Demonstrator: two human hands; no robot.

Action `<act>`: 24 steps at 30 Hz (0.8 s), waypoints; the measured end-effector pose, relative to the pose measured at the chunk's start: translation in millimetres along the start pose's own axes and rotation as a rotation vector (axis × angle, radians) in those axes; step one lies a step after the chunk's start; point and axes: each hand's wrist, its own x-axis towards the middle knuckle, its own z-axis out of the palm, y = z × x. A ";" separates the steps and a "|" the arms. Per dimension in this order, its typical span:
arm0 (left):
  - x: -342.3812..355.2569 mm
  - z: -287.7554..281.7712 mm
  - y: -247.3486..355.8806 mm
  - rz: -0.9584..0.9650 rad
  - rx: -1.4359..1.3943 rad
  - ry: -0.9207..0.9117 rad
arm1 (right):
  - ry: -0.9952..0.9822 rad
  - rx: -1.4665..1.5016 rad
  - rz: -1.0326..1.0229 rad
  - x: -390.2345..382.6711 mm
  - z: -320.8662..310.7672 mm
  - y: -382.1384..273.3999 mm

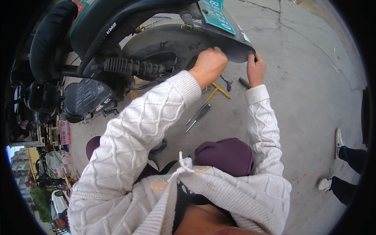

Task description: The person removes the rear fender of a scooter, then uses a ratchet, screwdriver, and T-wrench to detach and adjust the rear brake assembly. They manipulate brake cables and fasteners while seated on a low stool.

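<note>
A black rear mudguard [237, 51] hangs under the green licence plate [217, 15] of a dark electric scooter [113, 19]. My right hand [256, 68] pinches the mudguard's lower right corner, thumb on the near side. Close to its left edge, my left hand [210, 64] is closed, with its back toward me; its fingertips are hidden, and it seems to grip that edge. The rear tyre [156, 37] is just beyond my left hand. On the ground below my hands lie a yellow T-handle wrench [214, 94] and a screwdriver [201, 114] with a dark handle.
A coil-spring shock absorber [133, 67] shows beside the wheel. A short dark bar [244, 82] lies near my right wrist. My purple-clad knee [225, 156] is below the tools. Another person's legs [350, 159] stand at the right. Parked vehicles and clutter [55, 168] fill the far left.
</note>
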 end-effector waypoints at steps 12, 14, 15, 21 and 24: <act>-20.3 112.2 97.6 -0.336 -1.124 -0.376 | -0.136 -0.439 -0.436 -12.4 -27.6 3.5; -75.6 118.9 85.1 -0.208 -1.213 -0.661 | -0.261 -0.228 -0.141 -33.4 -4.5 9.6; -103.0 121.5 76.0 -0.181 -1.196 -0.746 | -0.360 -0.052 0.167 -43.3 7.0 11.0; -210.6 132.8 8.3 -0.302 -1.219 -0.819 | -0.233 1.454 1.359 -106.8 41.4 -16.1; -231.0 139.9 -15.0 -0.682 -1.503 -0.950 | -0.212 1.970 1.276 -109.1 53.3 -17.0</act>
